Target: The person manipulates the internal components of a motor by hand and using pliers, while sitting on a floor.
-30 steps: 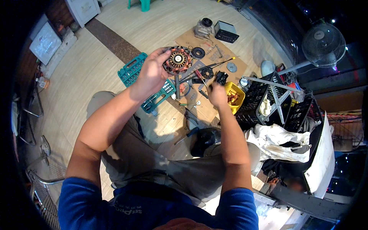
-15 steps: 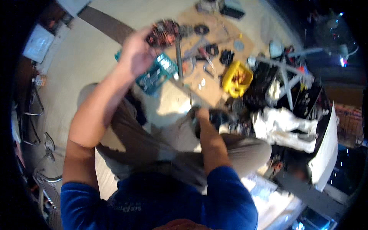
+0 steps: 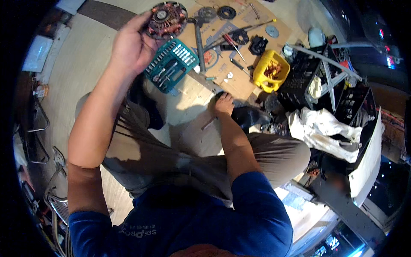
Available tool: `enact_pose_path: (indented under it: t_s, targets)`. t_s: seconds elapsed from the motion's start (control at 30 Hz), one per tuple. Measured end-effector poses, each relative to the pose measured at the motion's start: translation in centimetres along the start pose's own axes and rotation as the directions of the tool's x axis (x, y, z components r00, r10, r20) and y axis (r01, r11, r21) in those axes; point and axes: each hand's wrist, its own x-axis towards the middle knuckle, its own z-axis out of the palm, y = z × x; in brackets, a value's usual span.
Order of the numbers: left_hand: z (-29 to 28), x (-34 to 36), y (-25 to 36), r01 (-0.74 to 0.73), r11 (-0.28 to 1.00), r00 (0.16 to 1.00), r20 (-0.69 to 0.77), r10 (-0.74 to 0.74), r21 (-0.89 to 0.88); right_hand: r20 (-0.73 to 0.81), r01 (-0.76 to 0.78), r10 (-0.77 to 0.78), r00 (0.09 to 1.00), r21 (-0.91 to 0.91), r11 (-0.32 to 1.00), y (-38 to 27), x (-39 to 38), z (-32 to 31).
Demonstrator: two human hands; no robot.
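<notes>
Bright light strikes the pale floor (image 3: 188, 93) mid-frame, with a soft-edged shadow just below the lit patch. The white cloth (image 3: 314, 128) shines, while the far right sinks into darkness pricked by coloured glare. Straight edges bow toward a black fisheye rim. The copper-wound part (image 3: 166, 20) looks slightly soft, perhaps smeared by motion.

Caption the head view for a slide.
Left hand holding a copper-wound part near a teal socket set, right hand by cardboard.
</notes>
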Motion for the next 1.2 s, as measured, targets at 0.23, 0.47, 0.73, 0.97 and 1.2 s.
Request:
enact_pose_path:
  t_s: [0.23,0.47,0.73,0.97,1.2]
  targets:
    - [1.7,-0.3,-0.1,-0.018,0.999,0.997,-0.08,0.022,0.052,0.23,-0.049,0.039,0.973,0.037,0.998,-0.7,0.8,0.3]
    - [1.9,-0.7,0.2,-0.08,0.997,0.997,0.016,0.08,-0.001,0.177,0.128,-0.137,0.975,0.062,0.99,-1.1,0.2,0.9]
    - [3.7,-0.3,0.0,-0.158,0.987,0.986,0.049,0.157,0.02,0.222,-0.363,-0.312,0.924,0.769,-0.527,-1.8,5.7,-10.2]
    - [4.2,-0.3,-0.2,-0.179,0.982,0.984,-0.021,0.178,-0.054,-0.155,-0.293,-0.558,0.815,0.721,-0.628,-7.8,0.2,-31.3]
    - [5.6,0.2,-1.4,-0.175,0.977,0.981,0.059,0.183,-0.123,0.076,-0.321,-0.701,0.71,0.92,-0.225,-7.3,-6.1,-39.9]
